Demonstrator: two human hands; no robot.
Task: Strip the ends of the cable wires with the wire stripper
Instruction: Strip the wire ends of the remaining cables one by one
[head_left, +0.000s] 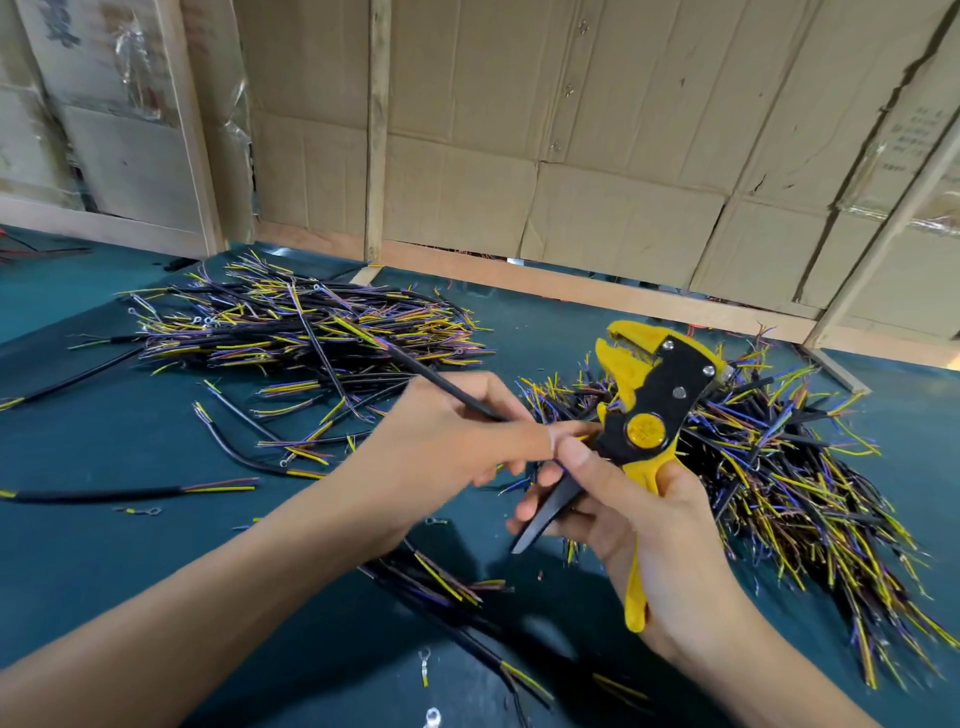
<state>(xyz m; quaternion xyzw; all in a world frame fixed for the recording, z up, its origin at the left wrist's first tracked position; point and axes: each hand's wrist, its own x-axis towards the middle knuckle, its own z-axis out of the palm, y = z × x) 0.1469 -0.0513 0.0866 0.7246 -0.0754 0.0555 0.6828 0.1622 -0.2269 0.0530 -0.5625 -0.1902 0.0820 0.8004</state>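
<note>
I hold one black cable (441, 387) in my left hand (452, 441), fingers curled round its sheath, so that it slants up and away toward ten o'clock, its far end with yellow and purple wires lying over the big pile behind. The near end of the cable points at the wire stripper (649, 410), meeting it just below the round yellow knob; whether the wire tips are actually inside the tool I cannot tell, since my fingers cover that spot.

My right hand (639, 525) grips the wire stripper by its handles: the yellow handle runs down through my palm toward six o'clock, the black one juts out between my fingers toward seven o'clock. The tool stands nearly upright, its yellow toothed head at twelve o'clock, jaws a little apart. My left index finger reaches across and touches my right thumb beside the tool's body.

Directly behind the stripper, spreading toward three and four o'clock, lies a thick heap of cables (795, 478) with frayed yellow, blue and purple ends. At ten o'clock from my hands sits a second, flatter pile of cables (311, 327), some ending in small metal ring terminals. Loose cables lie scattered at nine o'clock, and a few more pass under my left forearm. Everything rests on a dark teal table (104, 561). Small ring terminals (425, 657) lie on it at six o'clock. Along the far edge stand cardboard panels (571, 130) in a pale wooden frame.
</note>
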